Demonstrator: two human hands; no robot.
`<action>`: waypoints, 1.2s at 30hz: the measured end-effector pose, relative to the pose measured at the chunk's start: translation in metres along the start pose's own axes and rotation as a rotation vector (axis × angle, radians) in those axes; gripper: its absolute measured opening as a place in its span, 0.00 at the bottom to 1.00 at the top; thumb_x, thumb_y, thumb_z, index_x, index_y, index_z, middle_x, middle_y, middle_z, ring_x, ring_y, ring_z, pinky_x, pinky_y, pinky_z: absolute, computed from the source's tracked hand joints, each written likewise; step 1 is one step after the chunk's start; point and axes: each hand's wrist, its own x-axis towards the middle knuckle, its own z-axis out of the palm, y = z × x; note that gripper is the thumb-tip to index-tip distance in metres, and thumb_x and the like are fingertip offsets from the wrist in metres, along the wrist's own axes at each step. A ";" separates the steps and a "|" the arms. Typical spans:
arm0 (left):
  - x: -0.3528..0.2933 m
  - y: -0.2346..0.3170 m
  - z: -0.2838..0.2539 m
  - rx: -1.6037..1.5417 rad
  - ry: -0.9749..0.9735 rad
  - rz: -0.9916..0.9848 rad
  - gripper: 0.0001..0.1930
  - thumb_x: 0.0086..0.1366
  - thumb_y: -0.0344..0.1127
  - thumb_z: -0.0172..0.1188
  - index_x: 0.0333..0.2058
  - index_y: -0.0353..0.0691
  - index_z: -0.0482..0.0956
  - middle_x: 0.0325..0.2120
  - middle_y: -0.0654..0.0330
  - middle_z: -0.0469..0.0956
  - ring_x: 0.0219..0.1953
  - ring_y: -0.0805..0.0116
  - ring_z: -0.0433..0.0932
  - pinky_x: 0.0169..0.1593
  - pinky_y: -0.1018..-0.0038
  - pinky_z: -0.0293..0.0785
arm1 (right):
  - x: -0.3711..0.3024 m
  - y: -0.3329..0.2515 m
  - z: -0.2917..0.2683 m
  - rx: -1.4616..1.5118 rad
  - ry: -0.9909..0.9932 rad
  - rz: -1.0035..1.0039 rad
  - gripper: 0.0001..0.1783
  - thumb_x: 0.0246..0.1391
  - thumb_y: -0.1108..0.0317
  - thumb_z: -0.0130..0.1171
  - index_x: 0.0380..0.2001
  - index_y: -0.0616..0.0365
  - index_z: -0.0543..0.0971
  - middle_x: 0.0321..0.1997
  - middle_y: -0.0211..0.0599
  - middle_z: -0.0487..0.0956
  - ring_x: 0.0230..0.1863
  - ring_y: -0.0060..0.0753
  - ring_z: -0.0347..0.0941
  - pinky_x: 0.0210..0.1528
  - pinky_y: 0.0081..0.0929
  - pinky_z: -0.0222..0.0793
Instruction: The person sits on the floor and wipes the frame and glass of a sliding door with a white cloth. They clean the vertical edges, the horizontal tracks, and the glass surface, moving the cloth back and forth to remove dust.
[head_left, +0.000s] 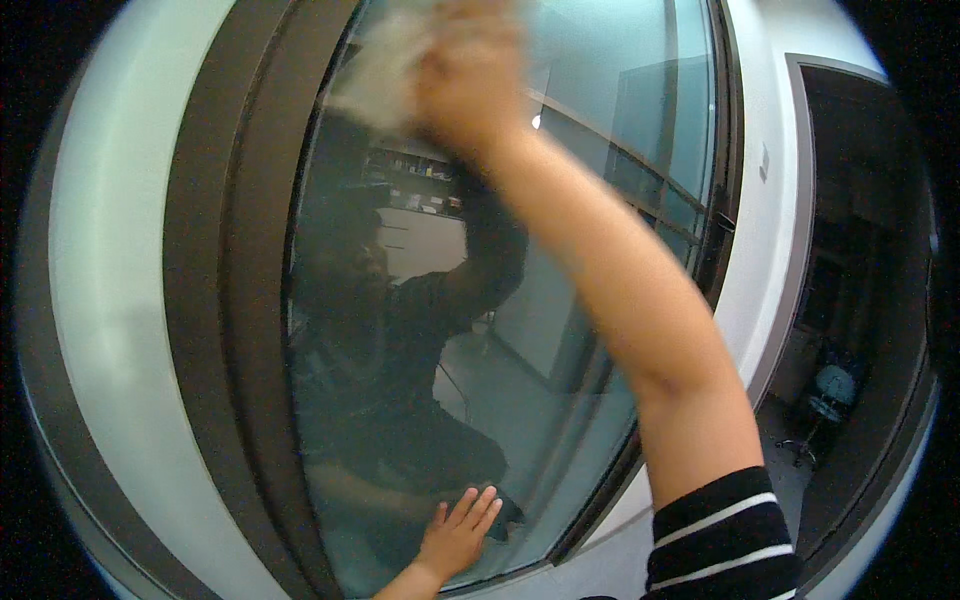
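My right hand (475, 85) is raised to the upper part of a large glass pane (530, 350), smeared by motion. Its fingers are closed on a pale, whitish cloth (385, 70) that is pressed against or held close to the glass near the left frame edge. Low down, my left hand (460, 530) has its fingers stretched out and apart, flat at the pane, with nothing in it. Whether its palm touches the glass is hard to tell. The pane mirrors my dark outline and a room with shelves.
A dark brown frame (255, 300) borders the pane on the left, beside a pale wall strip (110, 290). The right side has a thin dark frame (728, 170), a white wall (765, 220) and a dark doorway (860, 230). Beyond it stands a wheeled chair (830, 390).
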 end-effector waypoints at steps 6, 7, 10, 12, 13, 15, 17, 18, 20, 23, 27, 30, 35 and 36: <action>-0.027 -0.014 -0.009 0.088 -0.027 0.003 0.34 0.53 0.37 0.57 0.62 0.57 0.64 0.68 0.70 0.51 0.68 0.62 0.50 0.66 0.50 0.42 | -0.015 -0.057 -0.046 0.323 -0.103 -0.142 0.24 0.39 0.60 0.59 0.44 0.47 0.80 0.51 0.46 0.74 0.59 0.51 0.65 0.63 0.50 0.55; -0.025 -0.014 -0.014 0.059 0.003 0.016 0.31 0.55 0.35 0.53 0.61 0.55 0.65 0.68 0.70 0.52 0.69 0.65 0.49 0.67 0.54 0.39 | -0.022 -0.020 -0.051 0.198 -0.129 -0.096 0.19 0.42 0.60 0.57 0.41 0.49 0.80 0.47 0.45 0.75 0.53 0.50 0.67 0.58 0.48 0.58; -0.013 0.000 -0.018 0.014 0.065 0.058 0.29 0.57 0.35 0.51 0.60 0.53 0.67 0.68 0.69 0.52 0.70 0.68 0.48 0.68 0.57 0.34 | -0.052 0.142 -0.082 -0.484 -0.132 0.177 0.13 0.53 0.58 0.52 0.32 0.52 0.81 0.33 0.43 0.80 0.38 0.49 0.74 0.44 0.41 0.69; -0.019 -0.002 -0.014 0.015 0.092 0.069 0.30 0.56 0.36 0.53 0.60 0.53 0.67 0.68 0.67 0.52 0.69 0.65 0.49 0.67 0.53 0.39 | -0.043 0.143 -0.082 -0.562 -0.114 0.460 0.14 0.52 0.57 0.52 0.34 0.52 0.81 0.36 0.42 0.80 0.41 0.48 0.73 0.46 0.43 0.66; -0.022 -0.002 -0.010 0.002 0.103 0.076 0.31 0.54 0.36 0.56 0.60 0.53 0.66 0.68 0.66 0.52 0.68 0.62 0.51 0.65 0.50 0.45 | -0.045 0.136 -0.064 -0.529 -0.146 0.405 0.15 0.49 0.56 0.53 0.35 0.52 0.81 0.38 0.41 0.80 0.45 0.48 0.72 0.49 0.45 0.64; -0.056 -0.017 -0.009 -0.051 0.020 0.097 0.32 0.53 0.37 0.59 0.59 0.52 0.66 0.68 0.64 0.52 0.67 0.59 0.52 0.63 0.46 0.51 | -0.047 0.042 -0.047 -0.361 -0.217 0.107 0.18 0.45 0.55 0.56 0.38 0.50 0.82 0.43 0.38 0.80 0.53 0.47 0.69 0.56 0.48 0.58; 0.003 -0.013 -0.041 -0.115 -0.001 0.045 0.30 0.54 0.38 0.58 0.59 0.50 0.67 0.67 0.62 0.53 0.68 0.57 0.52 0.62 0.44 0.52 | 0.013 -0.085 -0.045 0.138 -0.146 0.005 0.27 0.39 0.54 0.58 0.48 0.45 0.77 0.53 0.45 0.73 0.58 0.54 0.63 0.60 0.57 0.54; -0.006 -0.013 -0.036 -0.122 -0.007 0.054 0.30 0.55 0.38 0.58 0.59 0.49 0.67 0.67 0.61 0.53 0.68 0.56 0.51 0.62 0.43 0.53 | -0.008 -0.116 -0.065 0.296 -0.280 -0.086 0.33 0.36 0.52 0.60 0.52 0.43 0.74 0.58 0.47 0.68 0.60 0.57 0.60 0.61 0.63 0.50; -0.022 -0.016 -0.034 -0.142 -0.022 0.060 0.30 0.55 0.38 0.58 0.59 0.48 0.66 0.67 0.59 0.53 0.68 0.54 0.51 0.61 0.42 0.56 | -0.048 -0.190 -0.109 0.537 -0.408 -0.164 0.33 0.33 0.45 0.62 0.49 0.37 0.76 0.52 0.30 0.71 0.58 0.44 0.61 0.61 0.66 0.50; -0.033 -0.011 -0.022 -0.201 -0.077 0.054 0.30 0.56 0.38 0.57 0.60 0.47 0.65 0.67 0.57 0.52 0.68 0.53 0.51 0.60 0.44 0.58 | -0.131 -0.262 -0.152 0.703 -0.429 -0.342 0.22 0.39 0.52 0.56 0.43 0.36 0.80 0.51 0.22 0.72 0.59 0.34 0.62 0.65 0.61 0.50; -0.034 -0.001 -0.013 -0.170 -0.041 0.083 0.27 0.58 0.35 0.53 0.58 0.45 0.66 0.67 0.58 0.53 0.69 0.54 0.51 0.64 0.47 0.53 | -0.136 -0.270 -0.159 0.889 -0.528 -0.602 0.20 0.43 0.58 0.55 0.42 0.44 0.79 0.48 0.31 0.74 0.56 0.37 0.66 0.63 0.60 0.54; -0.036 -0.006 -0.020 -0.139 0.081 0.078 0.26 0.58 0.33 0.51 0.57 0.43 0.67 0.67 0.57 0.54 0.69 0.55 0.51 0.65 0.49 0.50 | -0.015 -0.211 -0.105 0.275 -0.451 -0.220 0.16 0.44 0.61 0.56 0.40 0.47 0.77 0.43 0.36 0.74 0.47 0.44 0.69 0.51 0.52 0.61; -0.039 -0.022 -0.048 -0.157 0.020 0.144 0.23 0.58 0.36 0.53 0.54 0.41 0.70 0.63 0.54 0.60 0.67 0.55 0.55 0.64 0.51 0.54 | -0.001 -0.229 -0.060 0.336 0.004 0.243 0.15 0.40 0.60 0.56 0.35 0.46 0.77 0.48 0.40 0.72 0.50 0.54 0.65 0.45 0.49 0.62; -0.039 -0.023 -0.057 -0.177 -0.001 0.154 0.23 0.58 0.37 0.53 0.54 0.42 0.71 0.61 0.53 0.62 0.66 0.54 0.57 0.63 0.51 0.55 | -0.018 -0.257 -0.073 0.337 -0.009 0.220 0.13 0.39 0.59 0.57 0.33 0.46 0.76 0.50 0.39 0.71 0.52 0.54 0.65 0.45 0.51 0.62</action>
